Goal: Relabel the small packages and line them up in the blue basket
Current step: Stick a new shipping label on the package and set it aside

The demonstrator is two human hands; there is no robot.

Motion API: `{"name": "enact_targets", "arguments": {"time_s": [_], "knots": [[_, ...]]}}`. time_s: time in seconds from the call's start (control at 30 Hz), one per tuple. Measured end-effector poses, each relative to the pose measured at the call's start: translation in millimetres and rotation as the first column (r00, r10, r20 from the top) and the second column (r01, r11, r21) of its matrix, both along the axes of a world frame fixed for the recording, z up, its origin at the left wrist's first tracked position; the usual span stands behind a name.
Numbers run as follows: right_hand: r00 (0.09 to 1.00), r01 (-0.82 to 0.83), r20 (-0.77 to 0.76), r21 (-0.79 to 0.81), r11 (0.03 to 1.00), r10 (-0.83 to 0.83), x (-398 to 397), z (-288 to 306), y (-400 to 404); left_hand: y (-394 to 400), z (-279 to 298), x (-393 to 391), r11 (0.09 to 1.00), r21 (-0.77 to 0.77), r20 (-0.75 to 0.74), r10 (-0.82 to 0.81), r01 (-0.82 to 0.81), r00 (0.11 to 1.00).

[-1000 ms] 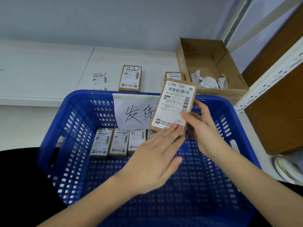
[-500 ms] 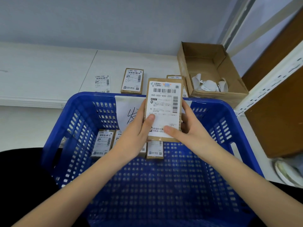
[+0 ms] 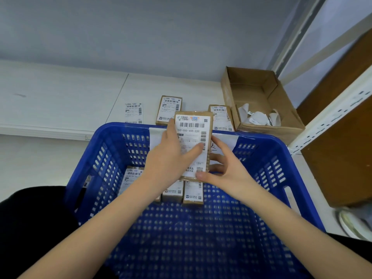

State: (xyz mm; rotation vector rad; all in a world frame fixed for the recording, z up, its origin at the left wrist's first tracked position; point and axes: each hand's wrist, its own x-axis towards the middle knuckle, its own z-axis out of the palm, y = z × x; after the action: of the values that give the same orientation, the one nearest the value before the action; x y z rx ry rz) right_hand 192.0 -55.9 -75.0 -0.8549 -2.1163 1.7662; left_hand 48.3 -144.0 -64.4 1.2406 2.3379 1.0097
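A small brown package [image 3: 193, 144] is held upright over the far half of the blue basket [image 3: 267, 172], its white label facing the camera; the right hand [image 3: 225, 172] grips it by the lower right edge, thumb on the front near the bottom corner and fingers curled behind, which looks like a steadying hold; the left hand [image 3: 171, 156] lies across the label with fingers fairly straight and the thumb reaching toward the barcode side, and I judge it is pressing the fresh label flat so it sticks without bubbles; holding the package in the air rather than on the table likely lets both hands work it before it drops into the row; that row of packages [image 3: 192, 193] stands against the far wall of the basket, labels up, so the next one probably goes just to the right of it; two more packages [image 3: 169, 108] and a loose label [image 3: 133, 112] wait on the white table [image 3: 60, 101] beyond the rim, and an open cardboard box [image 3: 261, 101] holds peeled backing scraps [image 3: 257, 117]; the left forearm hides much of the row, so its count is unclear; a paper sign [image 3: 227, 140] on the basket wall is mostly covered; the small print on the labels is unreadable, and something at the right edge is cut off.
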Motion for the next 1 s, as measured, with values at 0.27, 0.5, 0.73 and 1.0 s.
{"name": "enact_targets", "arguments": {"time_s": [0.27, 0.5, 0.73, 1.0], "knots": [[0.997, 0.003, -0.071, -0.012, 1.000, -0.004, -48.7, -9.4, -8.3, 14.8, 0.2, -34.4, 0.960, -0.236, -0.375, 0.053, -0.151, 0.925], [0.998, -0.056, -0.038, 0.024, 0.998, 0.057, -100.0, -27.0, 8.0, 22.0, -6.2, -85.0, 0.956, -0.164, -0.364, 0.169, -0.242, 0.916], [0.987, 0.103, 0.092, 0.269, 0.958, -0.132, -157.2, -33.0, 53.0, 22.6, -17.5, -147.9, 0.920, -0.183, -0.446, 0.236, -0.346, 0.863], [0.806, -0.108, 0.478, 0.698, 0.708, -0.349, -230.6, -38.6, 88.5, 31.1, -27.2, -171.5, 0.913, -0.190, -0.450, 0.247, -0.362, 0.858]]}}
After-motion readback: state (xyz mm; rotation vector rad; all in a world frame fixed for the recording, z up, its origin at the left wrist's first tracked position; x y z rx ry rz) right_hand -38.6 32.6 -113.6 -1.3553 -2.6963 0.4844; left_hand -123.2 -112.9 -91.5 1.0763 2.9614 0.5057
